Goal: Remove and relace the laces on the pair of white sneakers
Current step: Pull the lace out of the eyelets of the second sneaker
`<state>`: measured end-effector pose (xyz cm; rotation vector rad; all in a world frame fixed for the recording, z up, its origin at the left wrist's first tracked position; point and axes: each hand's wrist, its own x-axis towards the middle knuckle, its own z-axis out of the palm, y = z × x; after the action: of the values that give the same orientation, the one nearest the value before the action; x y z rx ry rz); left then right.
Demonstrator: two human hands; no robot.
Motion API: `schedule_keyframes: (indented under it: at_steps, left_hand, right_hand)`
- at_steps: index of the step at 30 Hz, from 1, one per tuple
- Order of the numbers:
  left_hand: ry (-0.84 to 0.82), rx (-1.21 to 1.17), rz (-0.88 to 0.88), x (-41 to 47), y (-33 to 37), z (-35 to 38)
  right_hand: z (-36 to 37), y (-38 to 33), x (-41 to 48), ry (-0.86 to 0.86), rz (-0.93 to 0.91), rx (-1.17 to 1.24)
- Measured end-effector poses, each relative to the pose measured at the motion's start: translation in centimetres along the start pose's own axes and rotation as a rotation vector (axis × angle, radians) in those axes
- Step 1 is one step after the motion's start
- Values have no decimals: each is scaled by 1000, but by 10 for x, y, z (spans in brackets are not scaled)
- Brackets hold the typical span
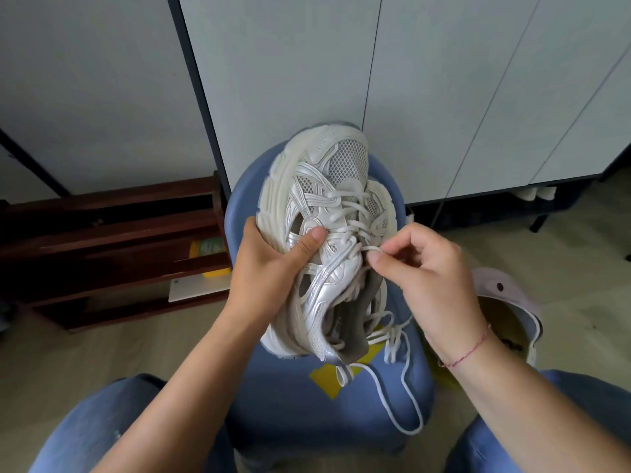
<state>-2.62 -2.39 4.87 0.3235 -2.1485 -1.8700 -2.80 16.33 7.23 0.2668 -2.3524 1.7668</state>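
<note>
While the left hand [273,264] grips the white sneaker [321,206] from the sole side, fingers wrapped under the sole and thumb pressed on the silver side panel, the right hand [426,268] pinches a short loop of the white lace [372,248] between thumb and fingertips at the eyelets near the tongue. Sneaker is held up above a blue stool [307,421], toe pointing away from the person, sole turned to the left. Upper eyelet rows toward the toe are laced in crosses; lower part near the collar is loose, grey tongue showing. Loose lace ends hang off the heel and trail in a long loop over the stool seat. A yellow patch [324,378] lies on the seat, partly under the heel. Only one sneaker can be made out.

Thin red thread [467,353] circles the right wrist. Knees in blue jeans [102,431] sit on both sides of the stool.

Left: dark wooden rack [119,233] on the floor; a yellow item [210,250] sits in it, a flat white panel [198,290] below that. Right, beside the stool: a lilac clog-like shoe [512,295], its inside brownish; contents cannot be told. Grey cabinet [290,80] panels stand behind.
</note>
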Motion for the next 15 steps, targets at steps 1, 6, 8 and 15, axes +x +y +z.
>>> schedule_keyframes:
  at_steps: [1, 6, 8, 15]
  left_hand:
    - [-4, 7, 1, 0, 1, -1]
    - [-41, 13, 12, 1, 3, -4]
    - [-21, 37, 19, 2, 3, -5]
    - [19, 33, 21, 3, 6, -10]
  right_hand:
    - [-2, 0, 2, -48, 69, 96]
    - [-15, 1, 8, -157, -38, 32]
    - [-17, 3, 8, -81, -243, -205]
    - [-18, 11, 14, 132, -485, -446]
